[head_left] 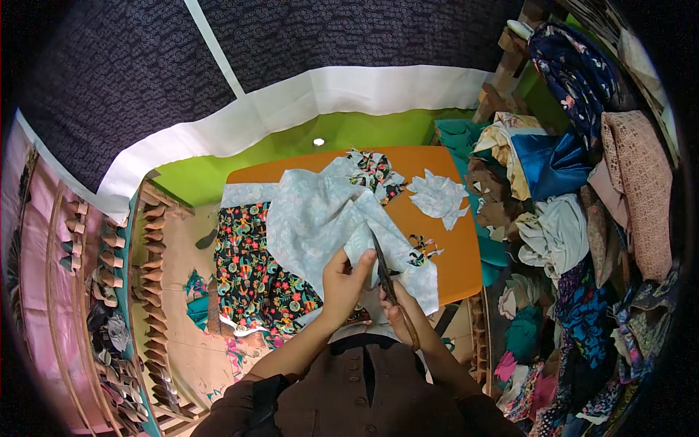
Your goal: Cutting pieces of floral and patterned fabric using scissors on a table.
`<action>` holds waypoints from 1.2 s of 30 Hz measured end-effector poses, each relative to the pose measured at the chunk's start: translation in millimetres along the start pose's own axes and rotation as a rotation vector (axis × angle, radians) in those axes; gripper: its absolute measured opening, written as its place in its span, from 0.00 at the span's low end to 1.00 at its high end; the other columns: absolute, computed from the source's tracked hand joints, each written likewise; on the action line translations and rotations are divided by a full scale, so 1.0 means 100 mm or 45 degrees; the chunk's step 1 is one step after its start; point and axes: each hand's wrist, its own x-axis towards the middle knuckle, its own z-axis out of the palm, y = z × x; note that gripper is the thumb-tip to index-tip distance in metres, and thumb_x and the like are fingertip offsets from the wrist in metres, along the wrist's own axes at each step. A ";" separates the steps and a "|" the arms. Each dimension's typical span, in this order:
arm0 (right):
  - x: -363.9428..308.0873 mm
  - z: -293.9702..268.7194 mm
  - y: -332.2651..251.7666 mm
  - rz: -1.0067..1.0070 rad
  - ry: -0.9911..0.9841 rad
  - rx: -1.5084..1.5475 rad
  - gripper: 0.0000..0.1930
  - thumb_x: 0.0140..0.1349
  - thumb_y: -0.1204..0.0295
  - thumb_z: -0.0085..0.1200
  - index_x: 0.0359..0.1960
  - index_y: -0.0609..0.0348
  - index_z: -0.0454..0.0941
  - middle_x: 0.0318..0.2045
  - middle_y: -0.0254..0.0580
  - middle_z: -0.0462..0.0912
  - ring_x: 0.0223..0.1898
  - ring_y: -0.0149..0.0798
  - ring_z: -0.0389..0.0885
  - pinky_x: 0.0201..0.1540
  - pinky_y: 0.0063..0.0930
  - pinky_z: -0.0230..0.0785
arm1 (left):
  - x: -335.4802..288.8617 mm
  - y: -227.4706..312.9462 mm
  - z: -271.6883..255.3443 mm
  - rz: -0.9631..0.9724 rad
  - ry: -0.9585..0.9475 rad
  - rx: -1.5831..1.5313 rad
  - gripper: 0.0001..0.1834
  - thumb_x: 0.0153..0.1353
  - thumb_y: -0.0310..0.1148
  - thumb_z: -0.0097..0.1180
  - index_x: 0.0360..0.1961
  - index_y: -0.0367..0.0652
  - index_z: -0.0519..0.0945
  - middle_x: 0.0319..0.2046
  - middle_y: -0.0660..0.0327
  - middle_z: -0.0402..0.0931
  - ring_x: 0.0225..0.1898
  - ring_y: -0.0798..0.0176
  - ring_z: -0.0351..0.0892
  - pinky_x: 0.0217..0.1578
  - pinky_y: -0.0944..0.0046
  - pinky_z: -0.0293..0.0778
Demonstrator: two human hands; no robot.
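Observation:
My right hand (397, 312) is wrapped round a pair of long dark scissors (384, 273). Their blades point away from me, along the edge of a pale piece of cloth (358, 240). Just left of the blades, my left hand (345, 285) pinches that piece between thumb and fingers. Beneath both hands spreads a printed fabric (313, 211), its pale wrong side up. Its dark floral face (251, 255) shows at the left, hanging over the table's near edge. Parts of the scissor handles are hidden by my fingers.
Under the fabric stands an orange table (459, 255). Pale leaf-shaped cut pieces (438, 197) lie at its far right, with dark floral scraps (375, 171) nearby. Heaped fabrics (553, 233) crowd the right side. Racks of shoe lasts (154, 291) stand left; scraps litter the floor.

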 end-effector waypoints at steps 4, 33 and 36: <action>-0.02 0.01 -0.04 0.028 0.000 0.247 0.35 0.47 0.36 0.39 0.39 0.59 0.58 0.25 0.26 0.56 0.22 0.19 0.52 0.21 0.10 0.46 | -0.07 -0.03 -0.02 -0.021 -0.037 0.125 0.11 0.56 0.35 0.52 0.31 0.37 0.73 0.18 0.70 0.69 0.18 0.80 0.61 0.18 0.77 0.57; 0.02 0.05 -0.01 -0.014 0.090 0.167 0.36 0.45 0.34 0.38 0.35 0.58 0.59 0.20 0.26 0.56 0.17 0.18 0.52 0.16 0.10 0.45 | 0.02 0.09 -0.05 -0.115 -0.154 0.325 0.11 0.53 0.34 0.54 0.30 0.34 0.75 0.24 0.65 0.75 0.25 0.76 0.69 0.27 0.73 0.66; 0.04 0.04 -0.02 0.053 0.080 0.173 0.35 0.45 0.35 0.39 0.36 0.58 0.58 0.22 0.26 0.57 0.18 0.18 0.52 0.18 0.10 0.46 | 0.03 0.06 -0.07 -0.125 -0.168 0.312 0.11 0.53 0.34 0.54 0.29 0.34 0.76 0.23 0.65 0.75 0.25 0.76 0.68 0.26 0.74 0.65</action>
